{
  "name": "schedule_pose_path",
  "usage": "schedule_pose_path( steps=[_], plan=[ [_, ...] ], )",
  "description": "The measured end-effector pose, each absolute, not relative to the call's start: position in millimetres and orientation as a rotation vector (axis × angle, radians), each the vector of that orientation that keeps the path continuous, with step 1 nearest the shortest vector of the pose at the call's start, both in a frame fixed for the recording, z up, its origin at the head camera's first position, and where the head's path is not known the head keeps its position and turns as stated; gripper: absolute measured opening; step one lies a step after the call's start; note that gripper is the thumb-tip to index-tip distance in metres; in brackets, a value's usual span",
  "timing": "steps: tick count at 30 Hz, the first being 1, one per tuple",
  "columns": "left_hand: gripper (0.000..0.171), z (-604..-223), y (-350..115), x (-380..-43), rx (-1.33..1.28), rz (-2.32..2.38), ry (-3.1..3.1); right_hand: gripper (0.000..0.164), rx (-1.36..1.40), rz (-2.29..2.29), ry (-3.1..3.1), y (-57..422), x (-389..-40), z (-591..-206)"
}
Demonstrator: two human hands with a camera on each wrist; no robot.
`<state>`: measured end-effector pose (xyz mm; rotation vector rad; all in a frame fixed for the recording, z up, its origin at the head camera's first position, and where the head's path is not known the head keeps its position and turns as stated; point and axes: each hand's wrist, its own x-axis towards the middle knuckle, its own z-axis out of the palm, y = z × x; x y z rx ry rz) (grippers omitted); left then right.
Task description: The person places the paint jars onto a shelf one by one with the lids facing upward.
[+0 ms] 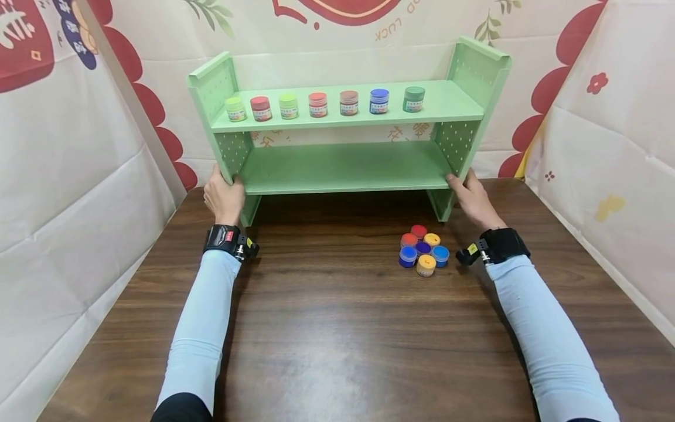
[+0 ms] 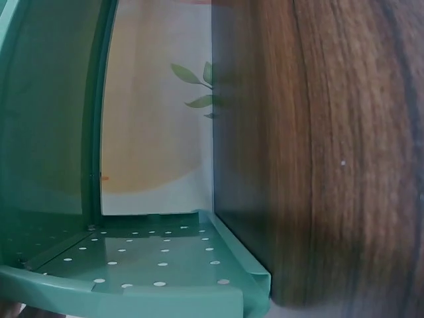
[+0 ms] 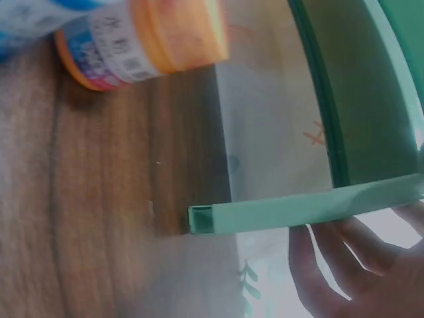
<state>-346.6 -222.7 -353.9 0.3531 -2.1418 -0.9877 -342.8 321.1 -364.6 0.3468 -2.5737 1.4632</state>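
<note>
A light green two-tier shelf rack (image 1: 343, 167) with perforated side panels stands toward the back of the table. My left hand (image 1: 225, 196) grips its left side panel (image 2: 159, 265) low down, thumb at the front. On the opposite side, my right hand (image 1: 474, 202) holds the right panel (image 3: 285, 212), its fingers behind the edge in the right wrist view. Several small paint jars line the upper board, from a lime green jar (image 1: 235, 109) at left to a dark green jar (image 1: 413, 99) at right. The lower board bears nothing.
On the brown wooden table (image 1: 316, 328), several more paint jars cluster near my right wrist, among them a yellow-lidded jar (image 1: 426, 265) and a blue jar (image 1: 440, 255). White printed cloth (image 1: 68, 176) hangs at the back and both sides.
</note>
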Motion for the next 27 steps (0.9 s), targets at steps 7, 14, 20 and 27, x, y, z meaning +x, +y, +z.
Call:
schedule_pose_path(
  steps=[7,14,20,27],
  plan=[
    [0.03,-356,-223,-345,0.281,-1.029,-2.154,0.074,0.251,1.395,-2.603,323,-338,-362],
    [0.035,-355,-223,-346,0.28,-1.041,-2.158,0.052,0.049,1.203,-2.475,315,-322,-344],
    [0.033,-354,-224,-348,0.295,-1.052,-2.145,0.042,0.031,1.064,-2.206,300,-317,-329],
    [0.033,-353,-221,-349,0.324,-1.057,-2.156,0.028,0.365,1.315,-2.106,300,-311,-311]
  ],
)
